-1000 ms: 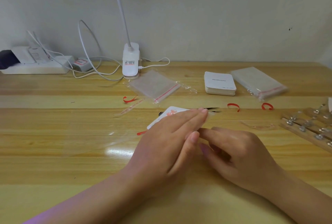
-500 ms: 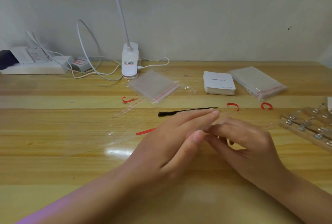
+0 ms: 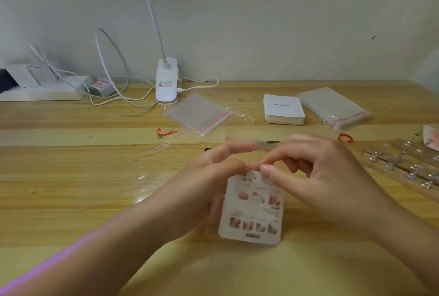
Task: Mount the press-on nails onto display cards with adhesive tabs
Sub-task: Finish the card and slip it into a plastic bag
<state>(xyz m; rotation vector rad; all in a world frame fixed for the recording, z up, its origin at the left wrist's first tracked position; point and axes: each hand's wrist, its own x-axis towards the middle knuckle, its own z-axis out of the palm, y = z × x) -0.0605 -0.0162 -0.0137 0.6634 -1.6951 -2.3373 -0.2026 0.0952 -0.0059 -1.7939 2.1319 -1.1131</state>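
glossy wooden table (image 3: 71, 188); clear shiny plastic bags (image 3: 198, 114).

wall (image 3: 261, 22): plain off-white, a bit grubby, one small dark speck up around 2 o'clock
table (image 3: 71, 188): light wood planks, glossy, runs right up to the wall
lamp (image 3: 166, 82): white clip base at about 11 o'clock, thin neck going up out of the shot
power strip (image 3: 42, 91): white, far 10 o'clock against the wall
cables (image 3: 111, 63): white, looping between the strip and the lamp
light: soft, with a couple of shiny glare spots on the wood
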